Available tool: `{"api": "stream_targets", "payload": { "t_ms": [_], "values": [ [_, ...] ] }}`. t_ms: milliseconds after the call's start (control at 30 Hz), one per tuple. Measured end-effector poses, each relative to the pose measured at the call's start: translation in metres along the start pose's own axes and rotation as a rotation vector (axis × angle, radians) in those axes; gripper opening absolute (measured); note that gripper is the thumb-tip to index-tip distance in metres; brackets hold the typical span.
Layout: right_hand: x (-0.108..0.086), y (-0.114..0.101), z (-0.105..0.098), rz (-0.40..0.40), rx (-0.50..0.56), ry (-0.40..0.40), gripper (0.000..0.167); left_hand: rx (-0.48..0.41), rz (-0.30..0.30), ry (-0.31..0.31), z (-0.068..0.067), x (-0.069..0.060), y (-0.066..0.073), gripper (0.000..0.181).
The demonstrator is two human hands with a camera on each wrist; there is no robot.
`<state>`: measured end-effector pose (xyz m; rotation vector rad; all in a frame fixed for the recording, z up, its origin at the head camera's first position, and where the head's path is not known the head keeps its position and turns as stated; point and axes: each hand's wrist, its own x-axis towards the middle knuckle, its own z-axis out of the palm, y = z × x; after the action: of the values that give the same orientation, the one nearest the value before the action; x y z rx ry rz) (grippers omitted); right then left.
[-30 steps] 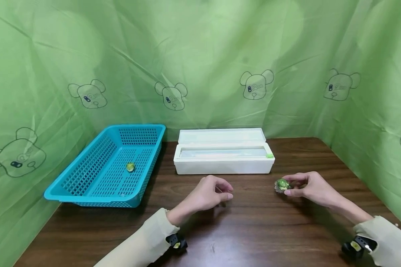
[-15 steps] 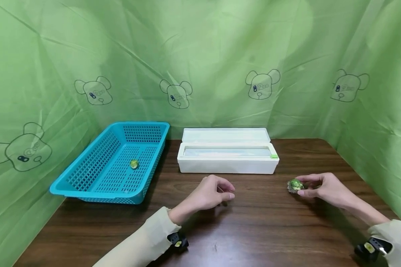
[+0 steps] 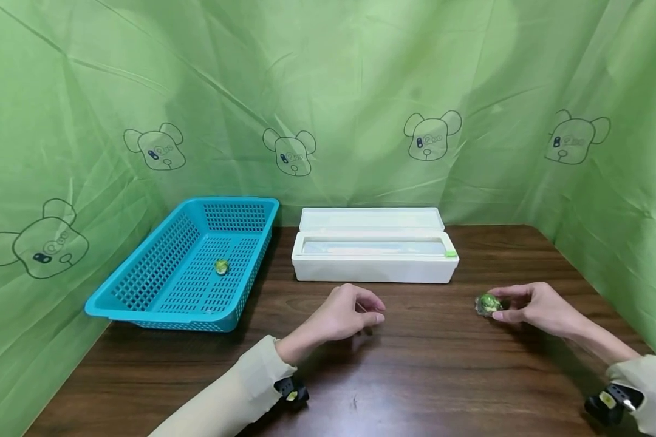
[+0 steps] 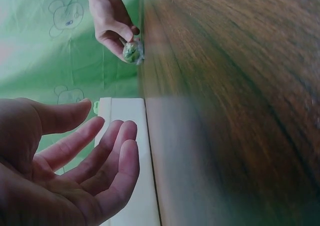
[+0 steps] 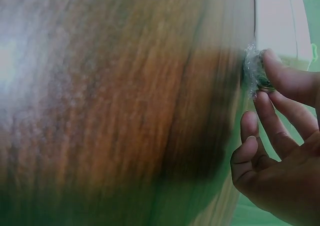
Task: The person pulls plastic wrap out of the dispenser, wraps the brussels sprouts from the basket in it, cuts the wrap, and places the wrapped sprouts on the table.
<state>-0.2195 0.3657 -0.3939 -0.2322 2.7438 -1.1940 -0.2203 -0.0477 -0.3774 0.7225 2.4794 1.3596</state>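
Between its thumb and fingers, my right hand [image 3: 543, 308] pinches a small green ball-shaped item [image 3: 489, 304] in crumpled clear film, at the right of the table. The right wrist view shows the film-wrapped item [image 5: 257, 70] at the fingertips of my right hand [image 5: 285, 136]. My left hand [image 3: 341, 314] holds nothing and hovers in front of the white box, fingers loosely bent. In the left wrist view its palm and spread fingers show, the left hand [image 4: 75, 161] beside the box. A similar green item [image 3: 221, 266] lies in the blue basket [image 3: 232, 312].
A long white box [image 3: 374, 270] with its lid raised stands at the back middle, a green tab on its right end and clear film inside. The blue basket is at the back left. Green cloth [image 3: 350, 73] hangs behind and beside the brown table [image 3: 415, 376].
My right hand has moved a little to the right with the wrapped item pinched in it. The head view has shifted slightly. My left hand has stayed nearly still.
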Motion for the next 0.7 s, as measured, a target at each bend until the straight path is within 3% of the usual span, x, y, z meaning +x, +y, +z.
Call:
{"api": "stream_targets", "payload": {
  "t_ms": [233,500,600,700],
  "values": [
    [-0.001,0.004,0.0,0.013,-0.02,-0.004,0.063,0.002,-0.008,0.004,0.001,-0.001,-0.001,0.012],
    [-0.002,0.004,-0.001,-0.043,-0.016,0.014,0.062,0.041,0.009,0.03,-0.007,-0.001,-0.003,0.014],
    [-0.001,0.004,0.0,-0.067,-0.011,0.019,0.061,0.05,-0.007,0.069,-0.017,-0.002,-0.006,0.015],
    [0.0,0.003,0.002,-0.078,-0.01,0.02,0.062,0.051,-0.005,0.161,-0.031,-0.003,-0.01,0.018]
  ]
}}
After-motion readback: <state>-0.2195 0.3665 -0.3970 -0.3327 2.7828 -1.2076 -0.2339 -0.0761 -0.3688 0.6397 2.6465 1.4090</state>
